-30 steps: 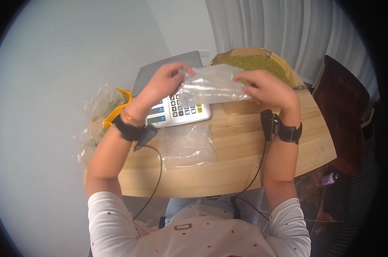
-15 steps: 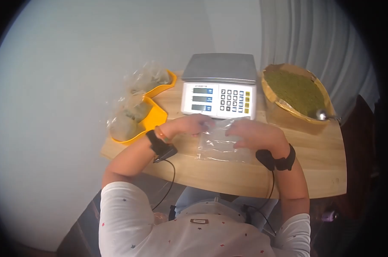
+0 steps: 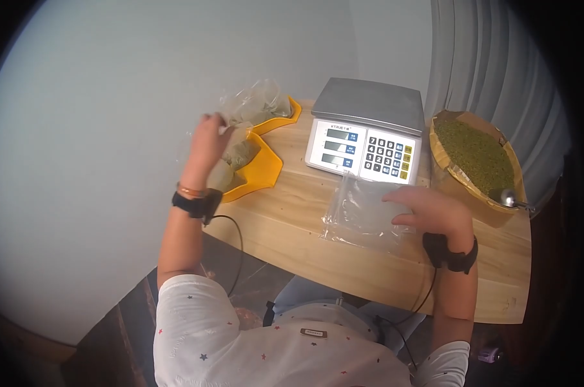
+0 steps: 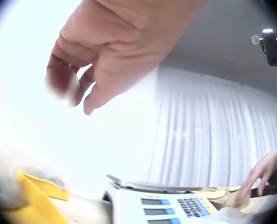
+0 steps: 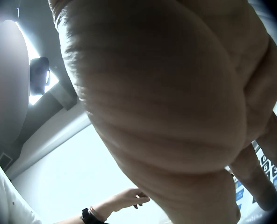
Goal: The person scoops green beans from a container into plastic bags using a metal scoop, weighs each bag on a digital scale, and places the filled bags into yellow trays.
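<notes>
Clear plastic bags (image 3: 363,216) lie flat on the table in front of a white scale (image 3: 363,151). Over their right part is the right hand (image 3: 430,209), fingers spread and loosely bent; whether the fingertips touch the plastic cannot be told. The left hand (image 3: 208,145) is raised beside the filled clear bags in two yellow scoop-shaped trays (image 3: 266,169) on the left. In the left wrist view the left hand (image 4: 110,46) has bent fingers with nothing seen between them. The right hand (image 5: 166,102) fills much of the right wrist view.
A brown paper bag (image 3: 456,174) of green granules stands right of the scale, with a metal scoop (image 3: 508,197) at its rim. The wall borders the table's left side, and curtains (image 3: 466,64) hang behind. Cables run from both wrists.
The hands held up a clear bag, then lowered it in front of the scale. The left hand has left the plastic and moved left to the yellow trays. The head view has shifted.
</notes>
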Available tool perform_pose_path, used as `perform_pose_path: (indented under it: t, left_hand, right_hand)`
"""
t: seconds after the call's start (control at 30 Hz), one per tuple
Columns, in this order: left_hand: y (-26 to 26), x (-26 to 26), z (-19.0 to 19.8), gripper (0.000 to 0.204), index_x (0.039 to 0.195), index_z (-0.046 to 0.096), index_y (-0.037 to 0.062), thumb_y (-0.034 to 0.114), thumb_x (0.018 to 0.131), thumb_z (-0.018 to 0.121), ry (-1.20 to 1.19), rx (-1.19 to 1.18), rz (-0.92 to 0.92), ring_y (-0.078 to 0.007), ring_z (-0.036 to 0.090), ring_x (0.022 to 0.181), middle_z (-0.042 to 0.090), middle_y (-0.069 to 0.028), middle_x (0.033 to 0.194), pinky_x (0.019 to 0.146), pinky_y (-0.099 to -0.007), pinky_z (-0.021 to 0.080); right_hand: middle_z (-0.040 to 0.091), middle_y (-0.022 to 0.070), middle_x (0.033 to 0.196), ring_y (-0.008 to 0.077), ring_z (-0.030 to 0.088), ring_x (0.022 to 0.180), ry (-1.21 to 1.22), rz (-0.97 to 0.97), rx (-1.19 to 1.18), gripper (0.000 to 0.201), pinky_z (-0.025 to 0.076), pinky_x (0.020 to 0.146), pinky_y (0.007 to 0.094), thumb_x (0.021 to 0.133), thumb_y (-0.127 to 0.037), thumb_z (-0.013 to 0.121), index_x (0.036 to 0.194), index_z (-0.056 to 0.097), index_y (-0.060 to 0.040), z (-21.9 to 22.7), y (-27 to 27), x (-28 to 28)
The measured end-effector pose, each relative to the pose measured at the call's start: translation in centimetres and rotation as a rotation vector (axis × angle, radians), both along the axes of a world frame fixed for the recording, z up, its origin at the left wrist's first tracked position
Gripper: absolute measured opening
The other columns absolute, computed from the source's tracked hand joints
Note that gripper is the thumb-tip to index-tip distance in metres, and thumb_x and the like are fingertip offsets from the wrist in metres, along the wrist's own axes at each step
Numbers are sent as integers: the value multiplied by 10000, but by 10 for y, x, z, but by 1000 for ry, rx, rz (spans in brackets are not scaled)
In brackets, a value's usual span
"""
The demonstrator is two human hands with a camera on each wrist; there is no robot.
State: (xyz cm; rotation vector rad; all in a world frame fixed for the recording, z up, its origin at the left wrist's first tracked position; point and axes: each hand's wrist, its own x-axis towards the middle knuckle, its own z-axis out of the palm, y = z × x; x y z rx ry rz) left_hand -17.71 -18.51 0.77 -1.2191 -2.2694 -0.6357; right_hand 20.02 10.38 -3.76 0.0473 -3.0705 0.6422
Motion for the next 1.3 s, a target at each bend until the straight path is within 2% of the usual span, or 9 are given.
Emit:
perform_pose_path:
  t: [0.1, 0.17, 0.47, 0.8, 0.87, 1.0, 1.07, 1.23, 1.3]
  left_hand:
    - [-44, -8, -3, 313, 988, 622, -18, 228, 851, 760, 104, -140, 190, -359, 621, 871, 637, -202, 950, 787, -409, 515]
    - [-61, -8, -12, 357, 935, 613, -10, 265, 803, 799, -88, -283, 358, -391, 633, 930, 653, -210, 935, 798, -449, 521]
    - [-84, -28, -42, 199, 952, 609, -14, 179, 918, 645, -86, -119, 352, -425, 639, 806, 683, -213, 850, 718, -461, 513]
    - [-49, 21, 20, 96, 952, 604, 9, 78, 976, 541, 35, 233, 245, -318, 626, 684, 675, -169, 815, 647, -359, 481]
    - [-36, 31, 40, 110, 957, 614, 9, 97, 984, 553, 75, 306, 49, -217, 561, 619, 662, -132, 782, 621, -318, 455]
    - [7, 61, 76, 141, 948, 629, 3, 131, 981, 579, 0, 266, -6, -157, 506, 619, 639, -107, 761, 620, -291, 445]
    - [38, 72, 85, 207, 896, 619, 8, 180, 1005, 582, 3, 344, -266, -64, 352, 609, 440, 31, 656, 546, -243, 305]
    - [120, 134, 111, 237, 882, 635, 28, 208, 1020, 566, -160, 352, -591, -27, 315, 577, 391, 71, 645, 515, -222, 252]
    - [154, 157, 115, 244, 886, 639, 34, 218, 1025, 560, -228, 374, -728, -18, 308, 561, 383, 79, 640, 501, -215, 238]
  right_hand:
    - [652, 168, 1226, 346, 603, 1133, 13, -69, -42, 473, 486, 975, 412, 892, -272, 722, 1293, 603, -53, 15, 1, 10]
    - [645, 165, 1253, 339, 596, 1145, -38, -150, -57, 481, 481, 986, 405, 897, -274, 720, 1306, 596, -54, 26, -2, 13]
    - [660, 126, 1185, 296, 612, 1076, -34, -173, -49, 462, 489, 942, 387, 877, -241, 738, 1299, 613, -98, 28, -3, 15]
    - [670, 165, 1170, 326, 638, 1042, 72, -150, 22, 434, 508, 914, 408, 890, -257, 730, 1263, 624, -64, 29, -3, 14]
    - [680, 155, 1140, 309, 659, 986, 98, -169, -85, 381, 522, 875, 406, 897, -254, 724, 1213, 650, -55, 34, -6, 9]
    - [689, 148, 1115, 296, 670, 949, 231, -67, -82, 342, 530, 839, 402, 911, -259, 711, 1163, 666, -33, 24, -3, -7]
    - [692, 146, 1104, 288, 670, 952, 277, -14, -207, 340, 529, 830, 395, 919, -271, 702, 1136, 670, -11, 18, -2, -14]
    - [653, 154, 1233, 266, 655, 1058, 313, -160, -345, 452, 519, 934, 372, 928, -218, 698, 1293, 570, 16, 3, -7, -31]
    - [606, 175, 1309, 286, 658, 1073, 492, -120, -1065, 598, 527, 954, 376, 913, -189, 721, 1407, 459, 24, -4, -6, -44]
